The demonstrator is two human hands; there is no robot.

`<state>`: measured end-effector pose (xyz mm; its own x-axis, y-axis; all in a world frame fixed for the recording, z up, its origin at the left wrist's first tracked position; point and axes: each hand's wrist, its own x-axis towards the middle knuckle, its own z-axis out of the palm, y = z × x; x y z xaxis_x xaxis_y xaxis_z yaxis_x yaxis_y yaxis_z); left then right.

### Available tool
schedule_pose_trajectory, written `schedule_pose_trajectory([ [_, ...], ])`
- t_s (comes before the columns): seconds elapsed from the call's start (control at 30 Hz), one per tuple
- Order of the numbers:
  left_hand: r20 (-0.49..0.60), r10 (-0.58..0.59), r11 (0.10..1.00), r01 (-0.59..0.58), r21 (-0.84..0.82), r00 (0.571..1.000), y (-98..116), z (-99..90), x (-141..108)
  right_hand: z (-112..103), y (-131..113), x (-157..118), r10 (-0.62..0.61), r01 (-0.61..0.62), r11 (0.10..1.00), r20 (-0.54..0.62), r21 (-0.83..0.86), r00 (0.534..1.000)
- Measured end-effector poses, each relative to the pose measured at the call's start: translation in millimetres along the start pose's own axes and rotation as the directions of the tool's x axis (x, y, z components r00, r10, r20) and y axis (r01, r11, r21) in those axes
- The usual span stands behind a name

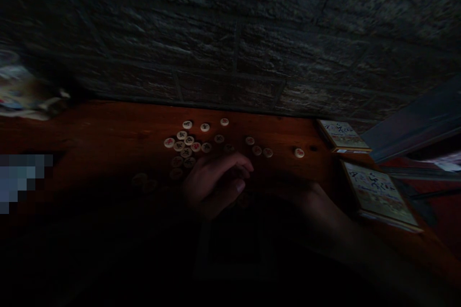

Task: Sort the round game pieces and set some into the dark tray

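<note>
Round white xiangqi pieces with red or black characters lie loosely scattered on a wooden table. Among them, my left hand hovers or rests with curled fingers, the thumb bent toward the index finger; what is inside the curl is hidden. One dim piece shows just beside the thumb. Further right, my right hand reaches over the table in deep shadow. Its fingers are lost in the dark. Below the hands, a faint box-like outline barely shows.
Two flat boxes with Chinese lettering, one farther and one nearer, lie at the right of the wooden table. A stone-block wall rises behind. A blurred pale bundle sits at the far left.
</note>
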<state>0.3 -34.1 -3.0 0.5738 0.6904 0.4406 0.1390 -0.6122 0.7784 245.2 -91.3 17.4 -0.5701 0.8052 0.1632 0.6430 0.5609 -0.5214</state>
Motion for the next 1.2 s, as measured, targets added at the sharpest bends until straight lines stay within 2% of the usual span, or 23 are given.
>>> schedule_pose_trajectory([
  [0.43, 0.002, -0.010, 1.000, 0.010, -0.004, 1.000, -1, 1.1, -1, -1, -3, 2, 0.029, -0.026, 0.995, -0.026, 0.099, 0.999],
  [0.57, 0.000, -0.007, 1.000, 0.007, -0.003, 1.000, 0, 0.6, 0, -1, 4, 3, 0.040, -0.020, 0.994, -0.183, 0.107, 0.982],
  [0.67, -0.006, -0.005, 1.000, 0.005, 0.010, 1.000, -1, 0.4, 0, 1, 15, 6, 0.108, -0.071, 0.989, -0.308, 0.128, 0.945],
  [0.73, -0.010, -0.033, 0.999, 0.033, 0.000, 0.999, -3, 1.1, 0, 3, 24, 9, 0.153, -0.105, 0.982, -0.341, 0.157, 0.927],
  [0.9, -0.100, -0.086, 0.996, 0.083, -0.027, 0.991, -7, 4.7, 1, 8, 41, 20, 0.193, -0.105, 0.968, -0.408, 0.227, 0.892],
  [1.07, -0.206, -0.131, 0.990, 0.138, 0.019, 0.970, -10, 5.0, -1, 9, 50, 26, 0.212, -0.122, 0.965, -0.421, 0.231, 0.882],
  [1.2, -0.257, -0.077, 0.985, 0.113, 0.128, 0.963, -8, 3.8, -5, 10, 54, 27, 0.209, -0.109, 0.963, -0.431, 0.245, 0.878],
])
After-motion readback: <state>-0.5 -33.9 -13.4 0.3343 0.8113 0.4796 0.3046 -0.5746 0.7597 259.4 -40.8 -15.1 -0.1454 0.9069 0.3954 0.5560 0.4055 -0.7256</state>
